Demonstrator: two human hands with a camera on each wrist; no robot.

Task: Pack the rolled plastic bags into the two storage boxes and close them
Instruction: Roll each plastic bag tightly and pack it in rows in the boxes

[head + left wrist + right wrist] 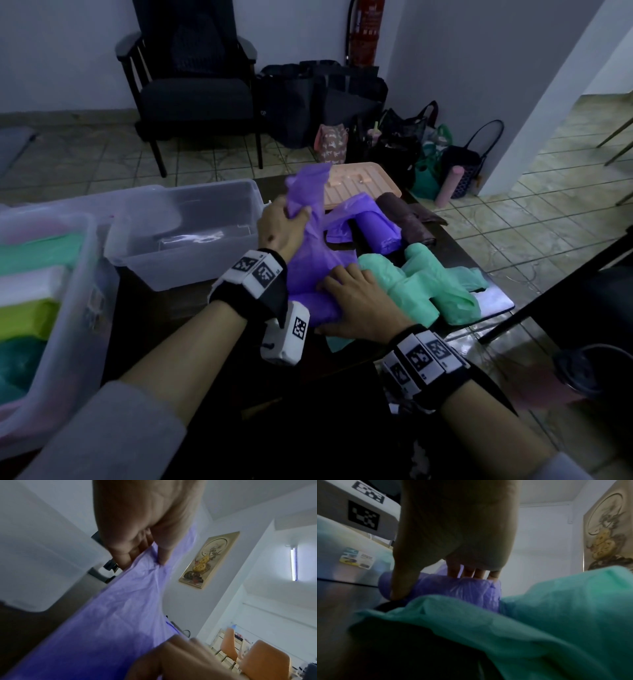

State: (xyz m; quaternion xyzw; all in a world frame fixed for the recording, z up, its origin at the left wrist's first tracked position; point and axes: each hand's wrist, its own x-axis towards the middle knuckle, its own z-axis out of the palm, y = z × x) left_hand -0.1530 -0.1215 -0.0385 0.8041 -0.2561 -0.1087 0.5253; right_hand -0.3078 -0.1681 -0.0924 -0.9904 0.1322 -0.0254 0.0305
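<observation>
My left hand [286,219] grips the loose end of a purple plastic bag [308,253] and holds it up above the dark table; the left wrist view shows its fingers [123,559] pinching the stretched purple sheet [120,608]. My right hand [356,301] holds the rolled part of that bag [315,310] down on the table, thumb and fingers curled round the purple roll [471,593]. An empty clear storage box [185,236] stands open just left of my left hand. A second clear box [78,274] at the far left holds several coloured rolls.
A second purple roll [376,229], a brown roll [409,222] and loose mint-green rolls [421,284] lie on the table's right half. A pink lid [370,181] lies at the table's far edge. On the floor behind stand a dark armchair [191,85] and several bags [394,137].
</observation>
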